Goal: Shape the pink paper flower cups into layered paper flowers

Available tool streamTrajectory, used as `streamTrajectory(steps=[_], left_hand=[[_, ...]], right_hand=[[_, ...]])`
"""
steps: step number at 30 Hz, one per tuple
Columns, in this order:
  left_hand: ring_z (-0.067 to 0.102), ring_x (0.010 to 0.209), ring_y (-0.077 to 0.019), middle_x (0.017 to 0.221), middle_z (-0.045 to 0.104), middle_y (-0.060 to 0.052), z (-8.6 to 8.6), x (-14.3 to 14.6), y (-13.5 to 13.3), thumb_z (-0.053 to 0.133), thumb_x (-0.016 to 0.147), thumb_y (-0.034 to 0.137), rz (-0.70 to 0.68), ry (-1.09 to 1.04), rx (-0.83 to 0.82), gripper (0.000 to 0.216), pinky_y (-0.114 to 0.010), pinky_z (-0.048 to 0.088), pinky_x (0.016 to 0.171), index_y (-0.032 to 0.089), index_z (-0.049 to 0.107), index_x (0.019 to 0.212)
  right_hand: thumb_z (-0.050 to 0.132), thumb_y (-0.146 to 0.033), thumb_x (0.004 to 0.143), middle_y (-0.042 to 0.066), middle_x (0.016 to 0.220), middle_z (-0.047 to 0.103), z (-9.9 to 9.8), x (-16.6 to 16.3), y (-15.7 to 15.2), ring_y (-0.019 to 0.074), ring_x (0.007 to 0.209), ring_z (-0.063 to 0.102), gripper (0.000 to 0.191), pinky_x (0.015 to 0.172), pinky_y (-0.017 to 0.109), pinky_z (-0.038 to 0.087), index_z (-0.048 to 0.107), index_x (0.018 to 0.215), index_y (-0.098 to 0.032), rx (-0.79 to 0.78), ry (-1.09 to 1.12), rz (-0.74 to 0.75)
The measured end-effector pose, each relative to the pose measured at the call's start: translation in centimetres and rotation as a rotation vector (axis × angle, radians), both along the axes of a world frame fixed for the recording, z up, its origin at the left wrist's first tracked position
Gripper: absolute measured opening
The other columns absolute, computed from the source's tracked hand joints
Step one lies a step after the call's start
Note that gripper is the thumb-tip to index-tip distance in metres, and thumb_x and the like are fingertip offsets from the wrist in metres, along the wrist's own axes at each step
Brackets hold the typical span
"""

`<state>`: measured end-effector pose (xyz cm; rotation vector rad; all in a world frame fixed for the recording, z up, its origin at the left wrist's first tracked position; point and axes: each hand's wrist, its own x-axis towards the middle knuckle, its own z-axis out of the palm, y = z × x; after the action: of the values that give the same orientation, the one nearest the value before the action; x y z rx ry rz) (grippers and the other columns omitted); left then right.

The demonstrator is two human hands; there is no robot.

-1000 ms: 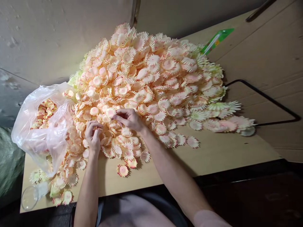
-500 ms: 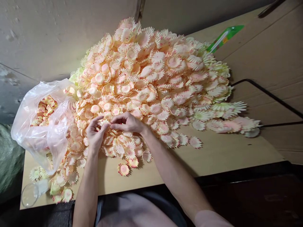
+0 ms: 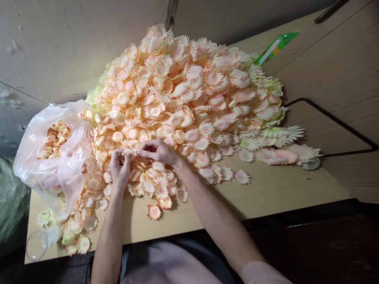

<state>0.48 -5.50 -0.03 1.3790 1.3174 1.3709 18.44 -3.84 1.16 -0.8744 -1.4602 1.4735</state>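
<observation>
My left hand (image 3: 120, 165) pinches a small cream artificial flower petal piece (image 3: 130, 151) between thumb and fingers, seen nearly edge-on. From the other side, my right hand (image 3: 159, 152) has its thumb and finger closed together at that piece's right edge. Both hands are over the front of a big heap of artificial flower petal pieces (image 3: 183, 94), cream and pale pink with red-tipped, fringed edges. Two loose flower pieces (image 3: 153, 212) lie on the table just in front of the heap.
A translucent plastic bag (image 3: 38, 146) holding more pieces sits at the left. A clear round container (image 3: 37, 245) lies at the table's (image 3: 266, 197) front left corner. Behind the heap's right end are a green packet (image 3: 276, 48), a bent black metal rod (image 3: 340, 118) and cardboard (image 3: 331, 71).
The petal piece between my hands now shows more plainly, turned edge-on. My left fingers have shifted slightly, and the view has moved a little.
</observation>
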Motion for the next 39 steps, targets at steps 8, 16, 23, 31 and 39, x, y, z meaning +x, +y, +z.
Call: streamTrajectory(steps=[8,16,23,31,39], left_hand=[[0.06,0.08,-0.013,0.097,0.065,-0.005,0.8,-0.4,0.0,0.073,0.079,0.042,0.163,0.031,0.219,0.028,-0.023,0.045,0.066,0.021,0.057,0.087],[0.056,0.075,-0.0103,0.093,0.061,-0.002,1.5,0.1,-0.4,0.076,0.077,0.037,0.054,-0.051,0.189,0.035,-0.02,0.045,0.063,0.024,0.055,0.102],[0.06,0.078,-0.0125,0.087,0.063,-0.002,1.3,-0.1,-0.7,0.075,0.077,0.032,-0.03,-0.092,0.145,0.028,-0.022,0.046,0.064,0.023,0.06,0.098],[0.055,0.081,-0.0151,0.094,0.058,-0.004,1.6,-0.9,-0.1,0.063,0.065,0.017,-0.21,-0.439,0.012,0.044,-0.027,0.051,0.067,0.029,0.055,0.107],[0.057,0.086,-0.0141,0.095,0.058,-0.003,1.3,-0.8,-0.1,0.07,0.068,0.017,-0.191,-0.408,-0.028,0.044,-0.024,0.05,0.069,0.029,0.055,0.107]], right_hand=[[0.065,-0.035,0.082,-0.009,0.044,0.047,0.0,0.4,0.4,0.0071,0.039,0.044,0.029,0.045,0.023,0.034,0.046,0.066,-0.02,-0.046,0.103,-0.199],[0.07,-0.025,0.073,-0.005,0.065,0.06,0.1,0.4,0.2,0.0062,0.042,0.046,0.014,0.041,0.022,0.033,0.059,0.075,-0.018,-0.069,0.172,-0.165],[0.089,-0.03,0.053,-0.003,0.067,0.065,0.4,-0.2,0.2,0.0081,0.057,0.054,0.035,0.053,0.022,0.043,0.064,0.073,-0.016,-0.125,0.115,-0.309],[0.087,-0.04,0.058,-0.005,0.056,0.059,0.3,-0.2,0.3,0.0056,0.04,0.041,0.038,0.037,0.022,0.03,0.069,0.081,-0.015,-0.195,0.106,-0.253],[0.078,-0.049,0.071,0.0,0.059,0.066,0.3,-0.1,0.1,0.0065,0.038,0.044,0.034,0.038,0.022,0.032,0.068,0.068,-0.016,-0.084,0.053,-0.169]])
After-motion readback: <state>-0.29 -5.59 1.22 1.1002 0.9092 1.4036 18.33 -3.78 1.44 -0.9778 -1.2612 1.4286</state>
